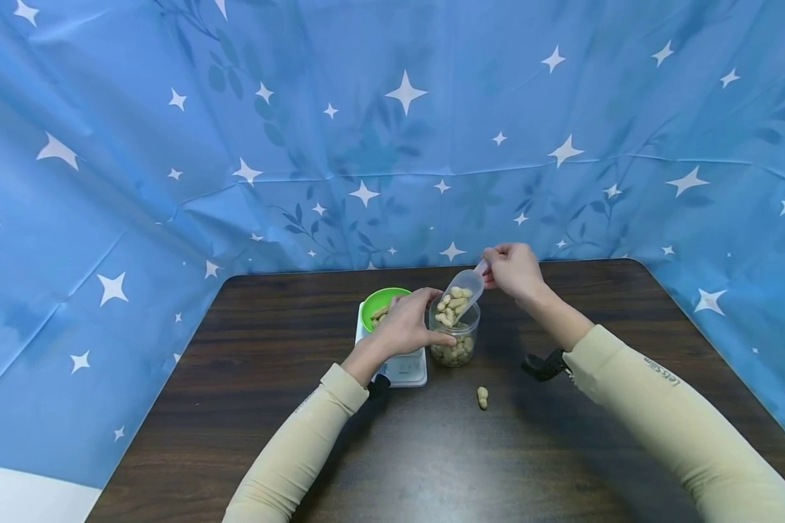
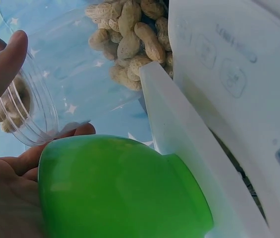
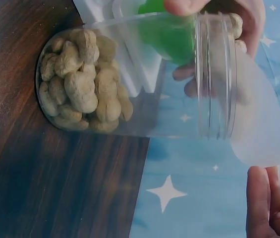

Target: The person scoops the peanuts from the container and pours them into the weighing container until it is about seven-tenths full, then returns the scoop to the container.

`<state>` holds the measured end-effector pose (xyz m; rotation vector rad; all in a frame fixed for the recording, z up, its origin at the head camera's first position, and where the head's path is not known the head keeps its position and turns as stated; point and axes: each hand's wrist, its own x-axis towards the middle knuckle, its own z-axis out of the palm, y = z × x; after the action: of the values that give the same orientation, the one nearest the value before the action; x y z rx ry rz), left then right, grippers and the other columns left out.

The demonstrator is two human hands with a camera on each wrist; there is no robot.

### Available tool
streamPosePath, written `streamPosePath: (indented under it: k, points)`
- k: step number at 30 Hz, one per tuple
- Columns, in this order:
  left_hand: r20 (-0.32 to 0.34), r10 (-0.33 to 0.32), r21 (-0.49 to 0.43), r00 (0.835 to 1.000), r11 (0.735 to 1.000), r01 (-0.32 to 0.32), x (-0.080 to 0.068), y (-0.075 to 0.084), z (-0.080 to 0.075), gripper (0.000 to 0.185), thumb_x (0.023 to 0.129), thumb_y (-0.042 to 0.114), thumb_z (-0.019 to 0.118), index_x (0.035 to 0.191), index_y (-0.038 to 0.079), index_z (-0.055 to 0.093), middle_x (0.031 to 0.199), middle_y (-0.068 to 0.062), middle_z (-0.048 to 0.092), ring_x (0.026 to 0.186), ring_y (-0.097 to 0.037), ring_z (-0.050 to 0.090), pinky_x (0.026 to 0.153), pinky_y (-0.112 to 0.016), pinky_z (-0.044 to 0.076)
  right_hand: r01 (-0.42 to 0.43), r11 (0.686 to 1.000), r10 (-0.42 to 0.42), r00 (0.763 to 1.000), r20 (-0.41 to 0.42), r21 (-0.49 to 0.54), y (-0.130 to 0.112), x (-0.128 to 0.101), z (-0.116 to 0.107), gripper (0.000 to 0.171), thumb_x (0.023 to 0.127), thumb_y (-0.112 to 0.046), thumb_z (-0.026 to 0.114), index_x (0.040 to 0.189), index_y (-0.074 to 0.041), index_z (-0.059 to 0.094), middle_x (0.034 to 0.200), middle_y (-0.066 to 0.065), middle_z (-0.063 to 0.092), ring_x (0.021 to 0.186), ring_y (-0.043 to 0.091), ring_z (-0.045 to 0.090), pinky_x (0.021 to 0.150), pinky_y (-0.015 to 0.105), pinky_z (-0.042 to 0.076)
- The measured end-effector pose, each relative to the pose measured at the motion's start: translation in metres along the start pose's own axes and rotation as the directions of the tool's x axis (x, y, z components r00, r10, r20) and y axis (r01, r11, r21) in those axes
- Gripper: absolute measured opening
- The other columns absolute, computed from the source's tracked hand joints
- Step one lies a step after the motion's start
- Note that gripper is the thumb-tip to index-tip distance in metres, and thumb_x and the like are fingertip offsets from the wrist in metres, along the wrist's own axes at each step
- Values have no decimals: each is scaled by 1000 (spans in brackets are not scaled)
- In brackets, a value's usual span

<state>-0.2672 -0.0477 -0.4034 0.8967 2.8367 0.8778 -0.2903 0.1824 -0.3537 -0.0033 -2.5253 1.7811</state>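
My left hand (image 1: 407, 325) grips the neck of a clear plastic jar (image 3: 174, 124), thumb on the near side and fingers behind. Unshelled peanuts (image 3: 80, 84) fill the jar's lower part. Above its mouth, my right hand (image 1: 513, 272) pinches the handle of a translucent scoop (image 1: 474, 280). The scoop tilts down to the left into the opening, with several peanuts (image 1: 454, 301) in it. Just left of the left hand, a green bowl (image 2: 115, 183) with peanuts inside sits on a white kitchen scale (image 1: 407, 370). The left hand partly hides the bowl and scale.
One loose peanut (image 1: 482, 397) lies on the dark wooden table (image 1: 268, 378), in front of the jar. A blue curtain (image 1: 340, 131) with white stars hangs behind the table and along its sides.
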Motion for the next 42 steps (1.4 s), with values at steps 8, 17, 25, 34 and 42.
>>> streamPosePath:
  k: [8,17,25,34,42]
  points:
    - [3,-3,2,1000,1000,3,0,1,0,90,79,46,90,149,7,49,143,-7,58,130,-24,55,112,-55,29,-102,990,100,995,22,95,7,6,-10,41,112,-18,42,128,17,55,80,6,65,63,7,67,77,35,60]
    - [-4,15,8,1000,1000,-15,-1,0,-1,90,79,46,89,149,7,49,141,-7,59,126,-23,56,110,-55,31,-157,970,150,987,52,183,12,7,-18,45,112,-19,44,138,18,49,78,0,65,66,5,67,78,31,59]
    - [-6,33,38,999,999,-33,-5,1,1,97,81,51,86,155,7,42,146,-8,55,133,-23,51,115,-57,26,-175,945,172,984,34,278,13,9,-27,42,112,-19,44,136,16,49,74,-3,65,67,4,66,73,24,58]
    - [-99,14,11,995,1000,-13,-14,-3,-14,101,80,52,86,159,12,37,154,-9,44,141,-27,41,116,-56,22,-135,932,150,988,-19,336,4,13,-28,36,111,-17,46,127,14,54,73,-2,65,66,5,65,69,22,58]
    - [-129,-86,-32,988,996,83,-26,-29,-31,100,78,52,88,158,14,40,156,-9,40,144,-29,35,114,-58,18,-115,930,134,990,-30,350,-5,16,-22,33,110,-16,46,124,12,56,73,-1,67,69,7,67,70,23,58]
